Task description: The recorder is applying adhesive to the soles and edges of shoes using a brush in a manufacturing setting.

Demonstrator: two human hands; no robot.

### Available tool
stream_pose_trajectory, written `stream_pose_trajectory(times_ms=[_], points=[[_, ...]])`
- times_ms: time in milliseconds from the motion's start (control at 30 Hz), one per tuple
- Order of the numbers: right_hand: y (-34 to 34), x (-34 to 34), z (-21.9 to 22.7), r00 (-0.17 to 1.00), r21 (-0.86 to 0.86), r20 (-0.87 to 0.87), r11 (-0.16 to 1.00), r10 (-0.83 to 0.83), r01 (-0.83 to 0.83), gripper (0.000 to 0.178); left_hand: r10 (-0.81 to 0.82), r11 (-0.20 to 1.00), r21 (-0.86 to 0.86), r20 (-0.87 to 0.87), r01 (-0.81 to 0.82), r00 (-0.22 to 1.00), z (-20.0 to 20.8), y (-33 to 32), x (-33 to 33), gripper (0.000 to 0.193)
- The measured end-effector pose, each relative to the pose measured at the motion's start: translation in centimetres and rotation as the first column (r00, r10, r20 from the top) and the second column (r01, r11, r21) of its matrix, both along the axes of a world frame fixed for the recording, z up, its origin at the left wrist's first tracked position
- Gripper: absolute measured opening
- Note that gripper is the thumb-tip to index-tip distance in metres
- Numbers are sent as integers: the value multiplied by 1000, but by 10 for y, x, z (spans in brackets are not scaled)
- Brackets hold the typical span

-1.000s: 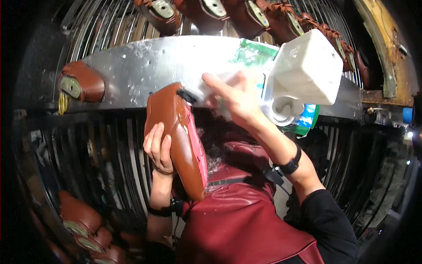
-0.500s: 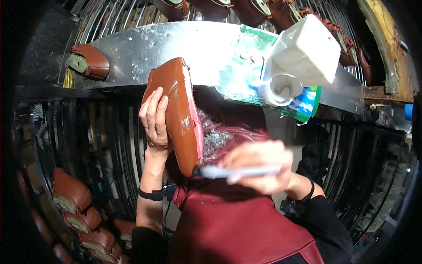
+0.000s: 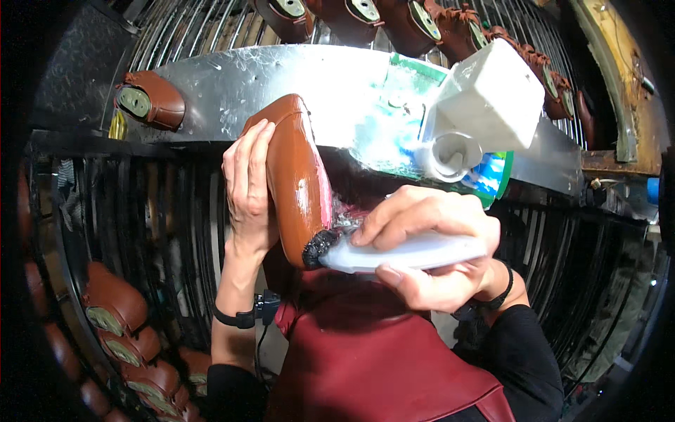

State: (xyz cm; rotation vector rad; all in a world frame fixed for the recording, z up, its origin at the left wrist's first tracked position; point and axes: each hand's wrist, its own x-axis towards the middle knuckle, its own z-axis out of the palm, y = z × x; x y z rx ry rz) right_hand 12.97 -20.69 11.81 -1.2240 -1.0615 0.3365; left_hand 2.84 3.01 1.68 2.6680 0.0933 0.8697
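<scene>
My left hand (image 3: 249, 186) is closed around the left side of a brown leather shoe upper (image 3: 294, 176), which looks stretched over a last. Its surface is glossy, and a pink strip (image 3: 325, 188) runs along its right edge. The shoe is held upright over my lap, its narrower end toward me. In my closed right hand (image 3: 436, 243) is a brush (image 3: 408, 254) with a pale, whitish handle and black bristles. The bristles rest against the near end of the shoe, by the pink edge. The palm side of my left hand is hidden.
Ahead is a metal bench (image 3: 232, 84) with another brown shoe (image 3: 151, 100) at its left. On the right stand a white block-shaped container (image 3: 489, 88) and a white cup (image 3: 453, 156) on a green-blue sheet (image 3: 408, 74). More shoes (image 3: 355, 17) line a barred rack; others (image 3: 116, 299) are piled lower left.
The brush has moved slightly away from my body along the shoe's near end. My right hand has shifted the same way and a little right. My left hand keeps its hold.
</scene>
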Motion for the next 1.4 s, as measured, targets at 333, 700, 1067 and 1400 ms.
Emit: stream_pose_trajectory(times_ms=[333, 700, 1067, 1400], points=[[37, 60, 42, 954, 45, 299, 999, -29, 16, 23, -126, 969, -229, -156, 88, 980, 71, 31, 38, 87], [-6, 35, -62, 720, -175, -404, 820, -565, 545, 12, -72, 526, -842, 95, 119, 993, -5, 85, 47, 92], [-56, 15, -107, 290, -271, -410, 420, -864, 866, 21, -118, 7, -996, 88, 90, 989, -54, -6, -48, 62], [-62, 42, -58, 327, -64, -893, 805, -311, 590, 27, -237, -19, -997, 71, 69, 969, -28, -30, -52, 62]])
